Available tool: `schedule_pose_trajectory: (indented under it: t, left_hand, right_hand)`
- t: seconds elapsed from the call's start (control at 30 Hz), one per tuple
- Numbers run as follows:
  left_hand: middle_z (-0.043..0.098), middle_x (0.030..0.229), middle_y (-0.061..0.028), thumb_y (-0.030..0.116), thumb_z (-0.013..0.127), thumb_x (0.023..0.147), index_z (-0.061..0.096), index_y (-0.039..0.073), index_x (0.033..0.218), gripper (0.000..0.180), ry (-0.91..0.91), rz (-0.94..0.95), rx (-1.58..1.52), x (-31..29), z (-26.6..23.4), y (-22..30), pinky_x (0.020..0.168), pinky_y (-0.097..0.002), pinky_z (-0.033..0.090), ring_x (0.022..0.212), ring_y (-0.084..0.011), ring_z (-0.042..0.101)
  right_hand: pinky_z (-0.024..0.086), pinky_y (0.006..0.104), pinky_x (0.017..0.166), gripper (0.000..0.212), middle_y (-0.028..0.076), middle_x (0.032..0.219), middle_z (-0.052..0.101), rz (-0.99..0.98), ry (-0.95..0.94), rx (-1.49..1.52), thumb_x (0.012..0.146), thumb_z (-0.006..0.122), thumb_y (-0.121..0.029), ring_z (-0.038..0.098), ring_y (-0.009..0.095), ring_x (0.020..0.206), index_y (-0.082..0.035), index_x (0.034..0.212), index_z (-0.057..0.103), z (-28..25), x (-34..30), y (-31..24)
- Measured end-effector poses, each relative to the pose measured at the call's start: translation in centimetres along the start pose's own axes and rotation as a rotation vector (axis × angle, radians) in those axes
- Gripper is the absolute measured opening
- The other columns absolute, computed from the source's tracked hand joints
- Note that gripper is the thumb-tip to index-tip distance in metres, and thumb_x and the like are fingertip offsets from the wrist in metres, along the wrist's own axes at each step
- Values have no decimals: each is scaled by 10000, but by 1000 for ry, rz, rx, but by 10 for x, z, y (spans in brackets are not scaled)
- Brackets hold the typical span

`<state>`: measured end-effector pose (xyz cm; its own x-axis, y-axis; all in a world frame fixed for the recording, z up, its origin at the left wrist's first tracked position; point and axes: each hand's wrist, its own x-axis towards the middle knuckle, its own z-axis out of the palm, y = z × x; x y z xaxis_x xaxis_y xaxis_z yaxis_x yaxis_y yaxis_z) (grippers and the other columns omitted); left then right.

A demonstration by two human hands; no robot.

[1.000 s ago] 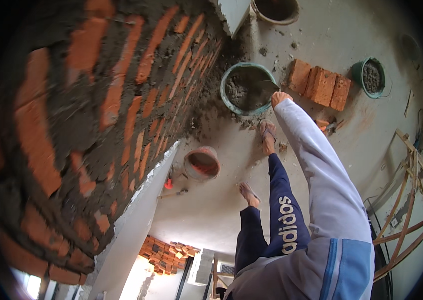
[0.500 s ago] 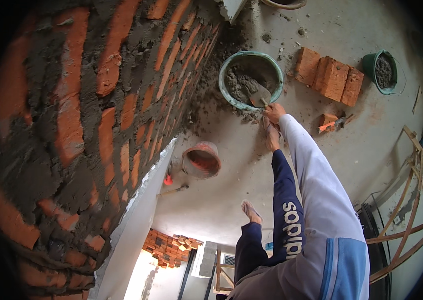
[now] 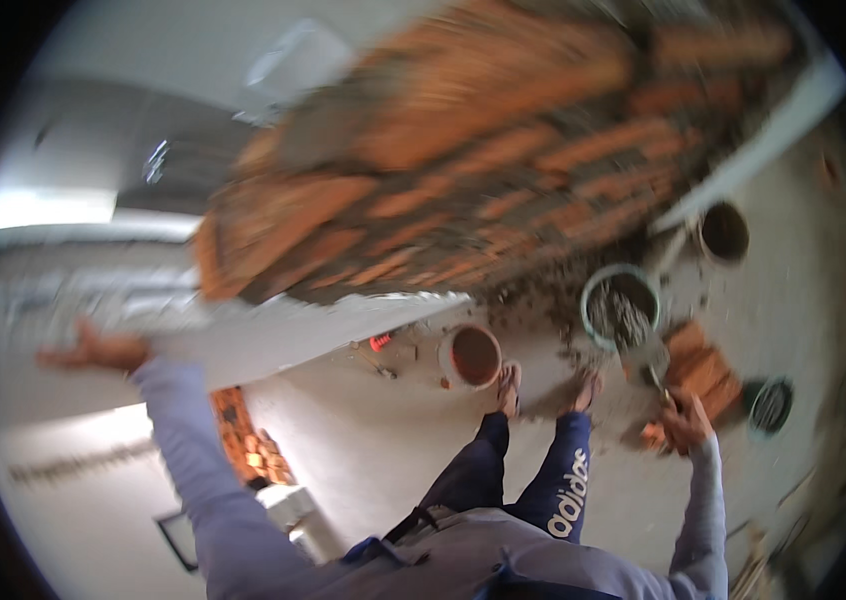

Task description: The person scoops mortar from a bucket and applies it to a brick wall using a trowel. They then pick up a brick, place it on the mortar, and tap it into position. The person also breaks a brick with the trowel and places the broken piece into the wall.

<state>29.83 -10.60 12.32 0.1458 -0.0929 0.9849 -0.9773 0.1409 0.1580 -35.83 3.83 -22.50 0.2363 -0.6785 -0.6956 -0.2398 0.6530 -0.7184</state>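
Note:
My right hand is wrapped round the handle of a trowel. The trowel's grey blade points toward the near rim of a green bucket; whether mortar lies on the blade I cannot tell. Wet grey mortar sits inside that bucket. Far out to the left, my left hand is stretched out with its fingers apart, somewhat blurred, and nothing shows in it. It is nearest to the white wall face under the brickwork; contact cannot be made out.
A brick wall with mortar joints, blurred, spans the top. Loose bricks lie right of the green bucket, with a smaller mortar bucket beyond. A reddish bucket stands before my feet, another bucket farther off. More bricks are piled lower left.
My view has swung left and upright. The trowel has come out of the mortar in my right hand, toward me. My left hand has come into view, reaching out left.

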Motion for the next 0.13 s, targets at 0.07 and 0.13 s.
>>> schedule_pose_trajectory:
  t: [0.07, 0.13]
  left_hand:
    - [89, 1586, -283, 350, 514, 960, 264, -47, 1501, 717, -5, 129, 12, 11, 4, -4, 1187, -517, 123, 1480, -399, 116]
    - [63, 1617, -207, 436, 446, 972, 46, 10, 1555, 826, -127, 360, 233, 28, -24, 17, 1196, -517, 94, 1486, -392, 106]
  right_hand:
    - [419, 284, 363, 116, 37, 550, 556, -50, -48, -202, 814, 567, -110, 529, 122, 393, -4, 858, 558, 0, -58, -91]
    - [449, 301, 354, 279, 66, 536, 572, -222, -95, -353, 806, 606, -106, 522, 143, 362, 36, 1045, 624, 8, -97, -158]
